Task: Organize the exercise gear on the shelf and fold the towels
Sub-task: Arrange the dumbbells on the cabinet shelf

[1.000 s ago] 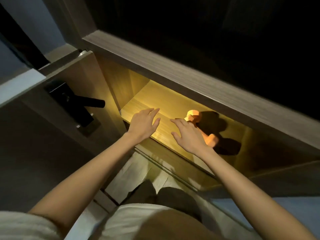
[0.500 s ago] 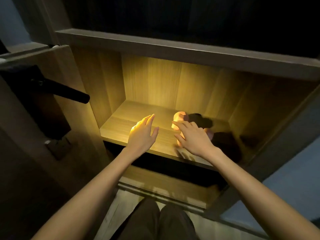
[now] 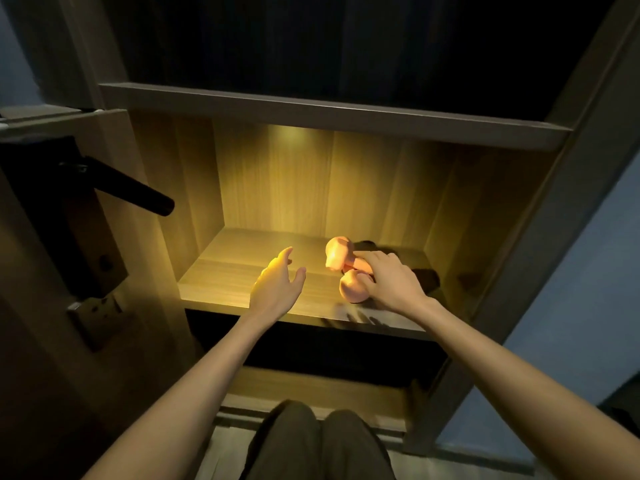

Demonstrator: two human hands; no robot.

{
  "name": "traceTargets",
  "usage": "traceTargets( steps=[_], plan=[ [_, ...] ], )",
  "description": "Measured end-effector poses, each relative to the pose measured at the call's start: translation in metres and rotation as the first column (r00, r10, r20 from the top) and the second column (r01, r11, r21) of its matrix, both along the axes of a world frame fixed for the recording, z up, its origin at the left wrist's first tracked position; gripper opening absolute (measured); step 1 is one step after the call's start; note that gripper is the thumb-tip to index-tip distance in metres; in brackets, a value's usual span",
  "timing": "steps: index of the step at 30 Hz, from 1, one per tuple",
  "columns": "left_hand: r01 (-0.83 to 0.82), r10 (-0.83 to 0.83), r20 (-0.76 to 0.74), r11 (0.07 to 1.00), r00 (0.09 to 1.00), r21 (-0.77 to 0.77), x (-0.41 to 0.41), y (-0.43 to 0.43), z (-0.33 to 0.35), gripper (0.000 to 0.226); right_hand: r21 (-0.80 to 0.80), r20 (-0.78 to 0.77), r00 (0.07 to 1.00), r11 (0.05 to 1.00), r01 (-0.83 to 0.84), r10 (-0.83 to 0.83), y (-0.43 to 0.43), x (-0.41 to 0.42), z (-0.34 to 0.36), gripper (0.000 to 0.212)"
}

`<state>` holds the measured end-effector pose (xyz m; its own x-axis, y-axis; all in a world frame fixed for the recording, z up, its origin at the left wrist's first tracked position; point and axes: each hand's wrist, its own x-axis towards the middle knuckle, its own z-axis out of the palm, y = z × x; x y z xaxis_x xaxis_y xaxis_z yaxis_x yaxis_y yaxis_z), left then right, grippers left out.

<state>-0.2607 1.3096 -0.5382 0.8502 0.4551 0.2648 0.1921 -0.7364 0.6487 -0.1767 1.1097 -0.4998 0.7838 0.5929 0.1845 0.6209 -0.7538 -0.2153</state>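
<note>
Gripping pink dumbbell (image 3: 337,254), right hand (image 3: 391,282); long axis front-to-back (roughly); left hand (image 3: 277,285) spread.

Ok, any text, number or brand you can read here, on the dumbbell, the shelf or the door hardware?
No readable text anywhere in this view.
pink dumbbell: no weight number or brand on the sides that show; the right hand covers part of it.
shelf: bare wood grain, no label.
black door handle and lock plate: no markings to be made out; this part is dim.
</note>
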Motion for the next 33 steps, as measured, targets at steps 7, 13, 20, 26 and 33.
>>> traceTargets(
  steps=[7,13,20,26,33],
  plan=[
    [0.079,-0.093,-0.101,0.988,0.99,-0.133,0.067,-0.015,-0.03,0.065,-0.059,-0.052,0.992,0.992,0.113,-0.116,0.003,0.063,-0.026,0.048],
    [0.126,-0.216,-0.216,0.922,0.952,-0.366,0.115,-0.037,-0.064,0.089,-0.112,-0.302,0.943,0.988,0.107,-0.137,0.014,0.132,-0.061,0.05],
    [0.093,-0.198,-0.28,0.933,0.939,-0.348,0.137,-0.039,-0.094,0.117,-0.01,-0.292,0.956,1.0,0.026,-0.028,0.023,0.168,-0.087,0.043],
    [0.118,-0.205,-0.227,0.93,0.952,-0.349,0.14,-0.041,-0.108,0.118,-0.061,-0.326,0.946,0.998,-0.029,0.008,0.023,0.176,-0.096,0.037],
    [0.177,-0.267,-0.224,0.919,0.937,-0.352,0.136,-0.039,-0.102,0.109,-0.082,-0.433,0.879,0.98,0.181,-0.199,0.0,0.174,-0.118,0.053]
  ],
)
